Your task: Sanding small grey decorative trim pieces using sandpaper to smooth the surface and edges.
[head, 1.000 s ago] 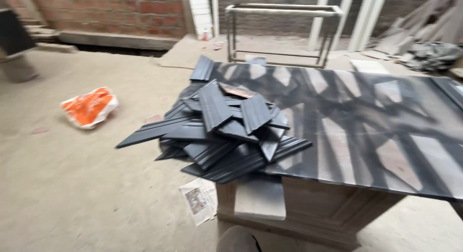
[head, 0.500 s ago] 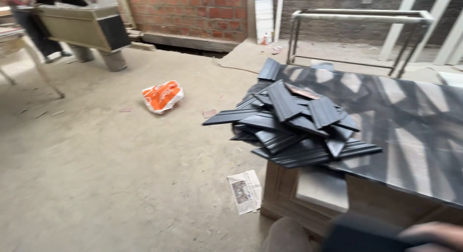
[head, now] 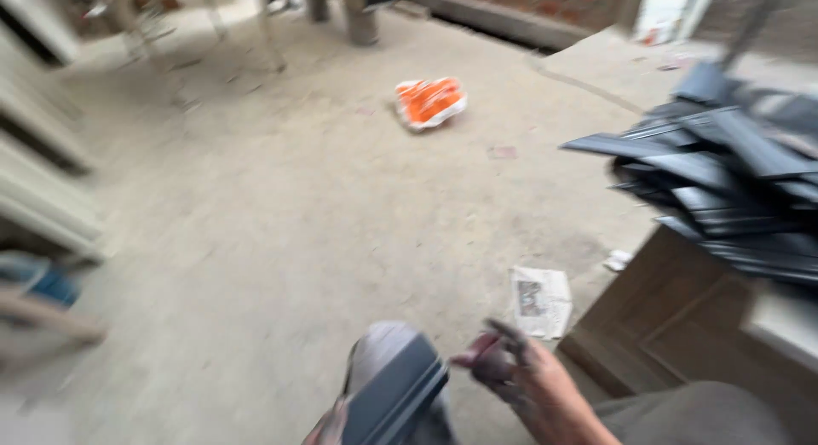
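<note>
The right hand, grimy fingers loosely spread, touches a dark profile strip low over the floor; the left hand's grip is unclear, so the strip could slip and drop.

A heap of flat strips lies on the table at the right of the frame, with a sheet of newspaper on the floor just beside the table's base. A crumpled bag sits on the floor at upper centre, well apart from both. At the bottom edge, a hand is just right of a slab-like piece.
</note>
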